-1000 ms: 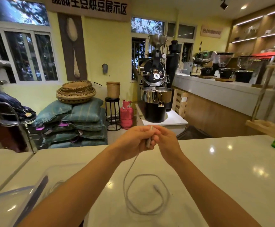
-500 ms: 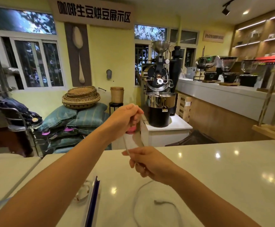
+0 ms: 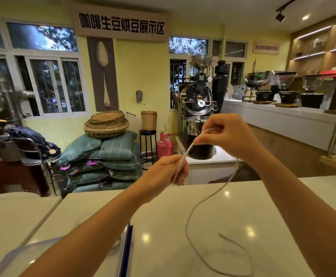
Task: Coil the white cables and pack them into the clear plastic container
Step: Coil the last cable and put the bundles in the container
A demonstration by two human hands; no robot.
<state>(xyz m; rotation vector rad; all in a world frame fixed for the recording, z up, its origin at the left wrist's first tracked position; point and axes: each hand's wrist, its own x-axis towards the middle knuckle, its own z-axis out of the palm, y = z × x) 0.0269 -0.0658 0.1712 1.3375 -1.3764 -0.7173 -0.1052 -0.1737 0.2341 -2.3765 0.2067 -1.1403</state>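
A thin white cable point(image 3: 201, 202) runs taut between my two raised hands, then drops from the right one in a long curve onto the white counter point(image 3: 233, 216), where its tail lies in a loose loop. My left hand point(image 3: 168, 170) grips one end of the cable above the counter's far edge. Higher and to the right, my right hand point(image 3: 226, 136) pinches the cable, bent over in a small loop. The clear plastic container point(image 3: 23, 254) with a blue edge strip sits at the lower left, partly hidden by my left forearm.
Another white counter point(image 3: 13, 214) adjoins on the left across a narrow gap. Beyond the counter stand a coffee roaster point(image 3: 199, 108), a pink gas cylinder point(image 3: 164, 145), a black stool and stacked sacks with woven baskets. A long bar with grinders runs along the right.
My right hand rose from the counter to up and right of the left, pulling the cable up with it. My left hand dropped lower. More cable now hangs off the counter.
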